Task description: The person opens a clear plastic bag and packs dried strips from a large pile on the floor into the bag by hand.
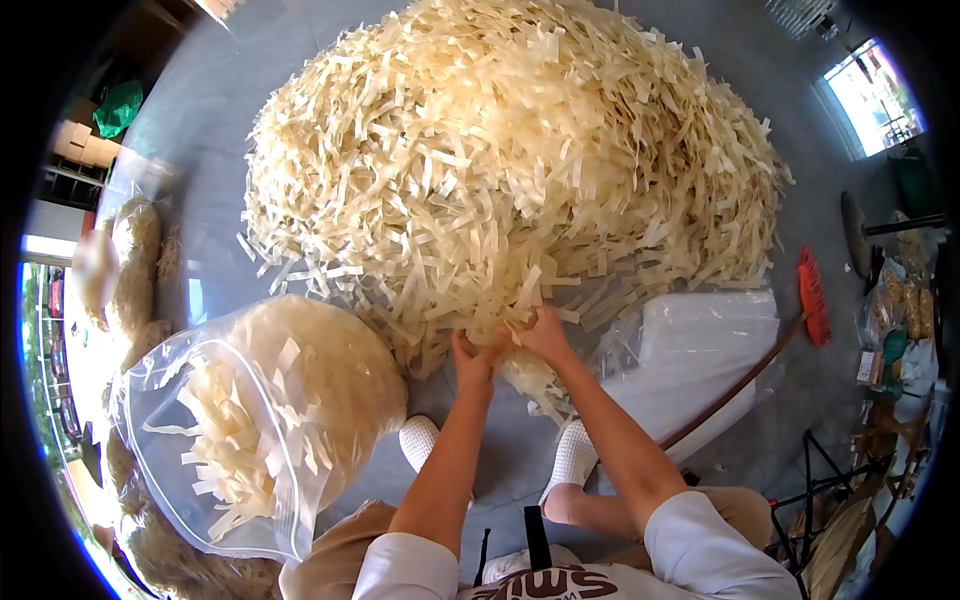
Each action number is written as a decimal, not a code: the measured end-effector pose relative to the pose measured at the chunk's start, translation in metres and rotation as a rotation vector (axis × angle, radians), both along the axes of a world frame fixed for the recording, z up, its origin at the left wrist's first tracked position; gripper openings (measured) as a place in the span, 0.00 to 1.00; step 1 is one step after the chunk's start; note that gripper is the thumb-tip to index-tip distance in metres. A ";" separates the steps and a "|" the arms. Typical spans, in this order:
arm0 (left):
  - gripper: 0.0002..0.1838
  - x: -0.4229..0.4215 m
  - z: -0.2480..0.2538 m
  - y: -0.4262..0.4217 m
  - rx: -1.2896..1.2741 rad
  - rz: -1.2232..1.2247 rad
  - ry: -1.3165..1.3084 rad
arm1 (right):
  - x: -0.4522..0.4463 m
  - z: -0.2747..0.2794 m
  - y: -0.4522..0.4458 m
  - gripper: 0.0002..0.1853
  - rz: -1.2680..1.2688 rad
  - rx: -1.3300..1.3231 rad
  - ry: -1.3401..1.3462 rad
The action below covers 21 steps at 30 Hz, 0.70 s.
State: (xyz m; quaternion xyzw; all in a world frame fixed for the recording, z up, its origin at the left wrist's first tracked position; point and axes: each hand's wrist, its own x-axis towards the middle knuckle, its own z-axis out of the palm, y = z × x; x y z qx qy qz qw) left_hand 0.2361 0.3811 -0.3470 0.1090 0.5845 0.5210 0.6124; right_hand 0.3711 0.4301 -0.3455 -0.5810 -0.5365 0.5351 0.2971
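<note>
A large heap of pale yellow, flat, ribbon-like strips (520,150) is spread over the grey floor in front of me. At its near edge, my left hand (475,362) is closed on some of the strips, its thumb side raised. Close beside it, my right hand (543,338) is bent round strips too, with the fingertips partly hidden among them. A few strips hang below the hands, between my white shoes. To the left, a clear plastic bag (350,365) bulges with the same strips, its mouth open toward the near left.
A stack of clear plastic bags (700,340) lies on the right, with a brown stick (735,385) across it. Beyond is a red broom head (813,298). Filled bags (135,260) line the left side. A black metal frame (815,490) and clutter stand at the right.
</note>
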 end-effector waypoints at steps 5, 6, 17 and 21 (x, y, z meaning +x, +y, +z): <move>0.34 0.004 0.035 -0.007 0.121 -0.026 -0.197 | -0.005 0.017 -0.022 0.38 -0.166 0.167 0.005; 0.34 0.007 0.046 -0.008 0.136 -0.024 -0.194 | -0.006 0.037 -0.024 0.38 -0.162 0.182 0.010; 0.20 0.000 0.246 -0.012 0.480 0.024 -0.179 | -0.039 0.237 -0.037 0.31 -0.277 0.503 0.411; 0.20 -0.039 0.336 -0.022 0.647 0.062 -0.054 | -0.081 0.353 -0.045 0.32 -0.174 0.864 0.343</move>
